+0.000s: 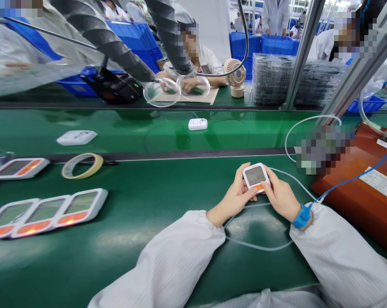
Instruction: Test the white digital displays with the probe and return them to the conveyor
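A small white handheld device [256, 175] with a grey screen and an orange button strip is held up over the green bench. Round its left side are the fingers of my left hand [236, 194], the thumb lying near the lower edge. My right hand [281, 192] grips the other side, with its thumb on the orange strip. A blue wrist strap [302, 217] circles my right wrist. Beneath my hands a pale cable [260, 247] loops across the bench. To the left lie several similar devices [81, 203], their orange strips lit.
A tape roll [82, 166] rests near the dark divider. White housings [198, 124] sit on the green strip beyond. An orange-brown box [360, 184] stands at right, joined by a blue cord. Air ducts [129, 55] hang above; a person works opposite beside a fan [235, 75].
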Demonstrator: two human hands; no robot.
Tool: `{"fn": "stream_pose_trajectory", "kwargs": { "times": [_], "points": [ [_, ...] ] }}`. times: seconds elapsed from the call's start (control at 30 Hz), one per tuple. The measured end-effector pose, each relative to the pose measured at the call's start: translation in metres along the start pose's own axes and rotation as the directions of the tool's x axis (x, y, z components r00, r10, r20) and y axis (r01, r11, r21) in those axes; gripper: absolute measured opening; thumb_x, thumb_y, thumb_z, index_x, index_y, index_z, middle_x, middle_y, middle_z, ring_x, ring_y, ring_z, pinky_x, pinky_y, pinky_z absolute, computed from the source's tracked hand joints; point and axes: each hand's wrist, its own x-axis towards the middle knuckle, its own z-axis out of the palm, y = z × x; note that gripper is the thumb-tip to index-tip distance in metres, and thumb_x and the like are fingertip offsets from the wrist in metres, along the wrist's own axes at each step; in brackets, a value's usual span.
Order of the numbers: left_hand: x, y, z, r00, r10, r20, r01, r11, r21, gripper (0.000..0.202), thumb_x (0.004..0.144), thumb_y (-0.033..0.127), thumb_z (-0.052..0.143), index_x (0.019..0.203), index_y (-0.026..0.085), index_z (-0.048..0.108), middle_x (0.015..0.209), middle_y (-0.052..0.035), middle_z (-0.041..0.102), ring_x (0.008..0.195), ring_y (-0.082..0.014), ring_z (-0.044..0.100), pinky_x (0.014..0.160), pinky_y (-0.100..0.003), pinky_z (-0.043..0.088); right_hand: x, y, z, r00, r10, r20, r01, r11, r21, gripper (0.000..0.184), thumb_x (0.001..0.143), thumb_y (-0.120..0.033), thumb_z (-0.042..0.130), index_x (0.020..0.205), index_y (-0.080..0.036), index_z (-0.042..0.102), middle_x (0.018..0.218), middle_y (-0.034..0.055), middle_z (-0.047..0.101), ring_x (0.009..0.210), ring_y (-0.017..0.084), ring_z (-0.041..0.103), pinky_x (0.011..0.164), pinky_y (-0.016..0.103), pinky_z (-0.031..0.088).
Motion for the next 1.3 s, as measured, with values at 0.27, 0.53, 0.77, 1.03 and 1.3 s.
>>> {"fn": "stream_pose_trajectory", "kwargs": {
  "times": [0.27, 0.53, 0.77, 1.03, 1.3],
  "points": [
    [-0.003, 0.003, 0.001, 0.999, -0.031, 0.043, 0.023, 0.987, 0.158, 0.091, 0.089, 0.036, 0.064, 0.155, 0.028, 0.002, 0.133, -0.0186, 0.055, 0.086, -0.0169, 0.068, 0.077, -0.032, 0.052, 0.004, 0.011, -0.001, 0.967, -0.094, -0.236, 0.067, 0.99, -0.121, 0.042, 0.098, -0.031, 0.044, 0.138, -0.016, 0.047, 0.126, 0.0144, 0.063, 0.108, 0.028, 0.062, 0.091, 0.042, 0.051],
    [-0.002, -0.003, 0.001, 0.998, 0.037, 0.057, -0.054, 0.944, 0.325, 0.048, 0.086, 0.036, 0.065, 0.13, 0.019, 0.054, 0.106, -0.0109, 0.067, 0.082, -0.0169, 0.067, 0.076, -0.031, 0.054, 0.014, 0.026, -0.01, 0.952, -0.021, -0.306, -0.122, 0.889, -0.442, 0.044, 0.096, -0.016, 0.039, 0.139, -0.008, 0.045, 0.118, 0.0193, 0.062, 0.104, 0.031, 0.058, 0.088, 0.045, 0.052],
    [-0.006, 0.016, -0.007, 0.971, 0.223, -0.083, -0.152, 0.849, 0.505, 0.026, 0.089, 0.038, 0.059, 0.102, 0.018, 0.07, 0.092, -0.009, 0.072, 0.081, -0.0217, 0.068, 0.074, -0.034, 0.056, 0.007, 0.01, -0.008, 0.955, -0.297, 0.005, 0.277, 0.884, -0.377, 0.052, 0.09, -0.003, 0.037, 0.138, -0.015, 0.052, 0.134, 0.017, 0.057, 0.122, 0.029, 0.053, 0.101, 0.048, 0.047],
    [-0.07, 0.061, -0.134, 0.612, 0.673, -0.415, 0.339, 0.251, 0.907, 0.049, 0.085, 0.046, 0.049, 0.122, 0.016, 0.061, 0.14, -0.0165, 0.053, 0.134, -0.0369, 0.044, 0.112, -0.058, 0.034, -0.008, -0.006, 0.011, 0.821, -0.408, 0.399, 0.501, 0.85, -0.162, 0.052, 0.092, -0.002, 0.044, 0.138, -0.023, 0.054, 0.132, 0.0073, 0.061, 0.128, 0.023, 0.048, 0.101, 0.042, 0.043],
    [-0.122, 0.065, -0.191, 0.529, 0.392, -0.753, 0.821, -0.013, 0.571, 0.065, 0.088, 0.057, 0.033, 0.133, 0.013, 0.048, 0.141, -0.0235, 0.05, 0.13, -0.0427, 0.046, 0.099, -0.064, 0.043, 0.002, -0.006, 0.012, 0.883, -0.345, 0.318, 0.407, 0.901, -0.152, 0.006, 0.096, -0.02, 0.061, 0.098, -0.019, 0.067, 0.104, 0.0057, 0.068, 0.103, 0.021, 0.057, 0.084, 0.035, 0.044]
  ]
}}
